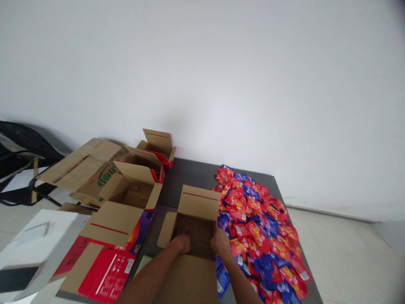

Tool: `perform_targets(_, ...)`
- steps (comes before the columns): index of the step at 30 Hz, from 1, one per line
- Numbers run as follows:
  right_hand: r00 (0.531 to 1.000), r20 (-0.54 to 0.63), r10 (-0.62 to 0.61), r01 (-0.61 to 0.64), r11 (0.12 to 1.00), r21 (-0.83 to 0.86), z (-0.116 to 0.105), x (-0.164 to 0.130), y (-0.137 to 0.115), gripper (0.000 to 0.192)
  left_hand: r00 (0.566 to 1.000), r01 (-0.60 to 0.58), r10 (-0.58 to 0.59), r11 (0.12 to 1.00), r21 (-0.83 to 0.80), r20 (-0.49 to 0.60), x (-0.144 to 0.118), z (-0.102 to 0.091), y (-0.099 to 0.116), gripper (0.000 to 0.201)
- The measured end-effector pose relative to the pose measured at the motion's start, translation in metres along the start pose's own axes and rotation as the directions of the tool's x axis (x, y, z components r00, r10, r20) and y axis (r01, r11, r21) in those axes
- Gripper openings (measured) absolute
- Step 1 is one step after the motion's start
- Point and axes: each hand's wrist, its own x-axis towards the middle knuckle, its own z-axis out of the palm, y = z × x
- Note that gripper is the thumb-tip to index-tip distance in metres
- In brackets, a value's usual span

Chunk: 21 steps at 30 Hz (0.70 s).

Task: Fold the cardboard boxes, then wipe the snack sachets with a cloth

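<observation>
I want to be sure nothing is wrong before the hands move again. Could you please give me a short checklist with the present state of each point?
1. Open box has its flaps up: ok.
2. Left hand is inside the box: ok.
3. Right hand is at the box's right wall: ok; whether it grips the wall, cannot tell.
4. Box is free of packets inside: cannot tell, the hands hide the bottom.
5. Pile of red and blue packets lies right beside the box on the table: ok.
6. Packets stay away from the table edge: not ok, some lie at the right edge.
</observation>
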Motion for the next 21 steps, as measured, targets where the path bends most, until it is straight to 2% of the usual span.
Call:
perform_targets(3, 1.000, -0.016, 0.011, -0.011, 1.000, -0.009, 0.001, -0.005, -0.006, 0.029, 0.989, 0.124, -0.122, 0.992, 0.019, -0.083, -0.005, -0.010, 0.000, 0.039)
perform_targets(5, 0.999, -0.029, 0.020, -0.020, 1.000, -0.011, 0.001, -0.008, -0.009, 0.029, 0.973, 0.149, -0.142, 0.989, 0.024, -0.183, -0.015, -0.019, -0.001, 0.041)
perform_targets(8, 0.999, -0.038, 0.039, -0.039, 0.999, -0.012, 0.000, -0.010, -0.012, 0.027, 0.933, 0.133, -0.112, 0.990, 0.039, -0.343, -0.039, -0.031, -0.006, 0.051)
perform_targets(9, 0.998, -0.036, 0.044, -0.045, 0.999, -0.012, -0.001, -0.010, -0.012, 0.026, 0.905, 0.145, -0.114, 0.989, 0.044, -0.411, -0.047, -0.034, -0.009, 0.054)
perform_targets(11, 0.998, -0.032, 0.046, -0.046, 0.999, -0.012, -0.001, -0.010, -0.012, 0.025, 0.762, 0.273, -0.220, 0.962, -0.006, -0.609, -0.060, -0.038, -0.018, 0.056)
perform_targets(12, 0.999, -0.032, 0.043, -0.043, 0.999, -0.012, -0.002, -0.009, -0.012, 0.026, 0.713, 0.333, -0.287, 0.942, -0.051, -0.640, -0.065, -0.038, -0.023, 0.057)
perform_targets(13, 0.999, -0.032, 0.039, -0.039, 0.999, -0.013, -0.001, -0.009, -0.012, 0.026, 0.693, 0.364, -0.340, 0.926, -0.099, -0.635, -0.067, -0.039, -0.027, 0.056)
perform_targets(14, 0.999, -0.032, 0.035, -0.036, 0.999, -0.013, -0.001, -0.009, -0.011, 0.027, 0.717, 0.363, -0.372, 0.921, -0.139, -0.589, -0.068, -0.039, -0.031, 0.053)
perform_targets(15, 0.999, -0.032, 0.030, -0.030, 0.999, -0.013, -0.001, -0.008, -0.011, 0.028, 0.763, 0.336, -0.373, 0.926, -0.169, -0.528, -0.067, -0.039, -0.035, 0.050)
perform_targets(17, 0.999, -0.028, 0.016, -0.016, 1.000, -0.012, -0.001, -0.007, -0.011, 0.029, 0.847, 0.260, -0.327, 0.942, -0.212, -0.420, -0.062, -0.041, -0.040, 0.047)
perform_targets(18, 1.000, -0.025, 0.010, -0.010, 1.000, -0.011, -0.001, -0.007, -0.010, 0.028, 0.870, 0.234, -0.307, 0.946, -0.224, -0.386, -0.060, -0.042, -0.042, 0.046)
perform_targets(21, 1.000, -0.018, 0.007, -0.008, 1.000, -0.005, -0.003, -0.004, -0.010, 0.028, 0.895, 0.227, -0.296, 0.946, -0.230, -0.334, -0.056, -0.048, -0.047, 0.045)
